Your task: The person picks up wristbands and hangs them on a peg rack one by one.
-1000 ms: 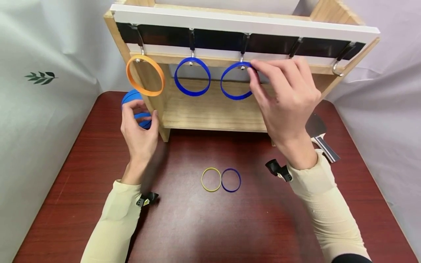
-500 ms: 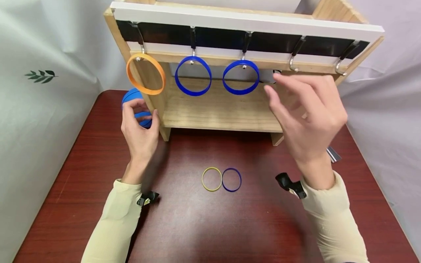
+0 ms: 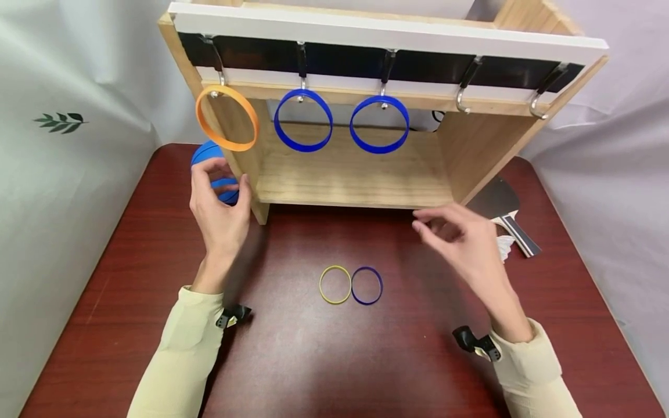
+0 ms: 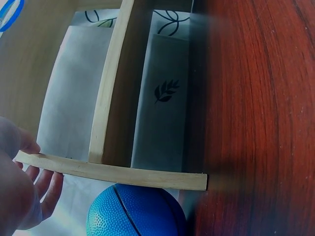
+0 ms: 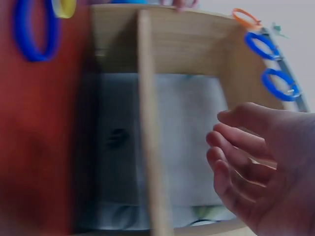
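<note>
My left hand grips the left side panel of a wooden rack, thumb inside and fingers outside. On the rack's front hooks hang an orange ring at the left, then a blue ring and another blue ring. Two hooks to their right carry nothing. My right hand is in the air below the rack's right front, fingers loosely bent and holding nothing. A thin yellow ring and a dark blue ring lie side by side on the table.
A blue ball sits outside the left panel. Right of the rack lie a table tennis paddle and a white feathery object, partly behind my right hand. The rack's lower shelf spans its width above the dark red table.
My right hand has let go of the third ring, which now hangs on its hook, and has moved right, then down toward the table. The left hand has stayed on the panel.
</note>
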`<move>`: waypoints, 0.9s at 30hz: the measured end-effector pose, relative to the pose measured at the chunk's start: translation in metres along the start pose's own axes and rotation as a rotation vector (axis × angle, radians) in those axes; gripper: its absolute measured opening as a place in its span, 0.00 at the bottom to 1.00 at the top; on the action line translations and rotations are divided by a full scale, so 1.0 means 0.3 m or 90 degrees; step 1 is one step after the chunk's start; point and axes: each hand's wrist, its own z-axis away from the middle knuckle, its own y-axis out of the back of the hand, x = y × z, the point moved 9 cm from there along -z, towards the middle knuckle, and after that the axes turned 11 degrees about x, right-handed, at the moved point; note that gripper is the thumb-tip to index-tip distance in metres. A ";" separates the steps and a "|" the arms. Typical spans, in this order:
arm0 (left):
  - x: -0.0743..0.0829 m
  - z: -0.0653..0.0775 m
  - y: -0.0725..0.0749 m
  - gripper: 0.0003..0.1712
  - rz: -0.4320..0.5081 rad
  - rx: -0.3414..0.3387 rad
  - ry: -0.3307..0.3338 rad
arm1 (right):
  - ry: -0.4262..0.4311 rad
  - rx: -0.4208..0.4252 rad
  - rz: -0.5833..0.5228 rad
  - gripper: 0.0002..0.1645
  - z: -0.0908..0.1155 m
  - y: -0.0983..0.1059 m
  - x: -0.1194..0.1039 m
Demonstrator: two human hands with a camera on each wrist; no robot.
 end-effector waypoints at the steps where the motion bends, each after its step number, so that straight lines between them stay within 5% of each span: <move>1: -0.001 0.001 0.001 0.19 -0.001 0.000 0.000 | -0.017 -0.029 0.004 0.11 0.025 -0.025 0.034; 6: 0.014 0.001 0.005 0.19 -0.010 0.005 -0.004 | -0.073 -0.126 0.019 0.07 0.118 -0.123 0.150; 11: 0.092 -0.001 0.005 0.18 -0.010 -0.003 -0.032 | -0.075 -0.171 0.045 0.07 0.182 -0.187 0.195; 19: 0.137 -0.007 0.006 0.18 -0.007 -0.003 -0.011 | -0.071 -0.273 0.000 0.10 0.269 -0.284 0.189; 27: 0.130 -0.008 0.005 0.18 -0.003 0.000 -0.003 | -0.075 -0.291 -0.042 0.10 0.296 -0.324 0.169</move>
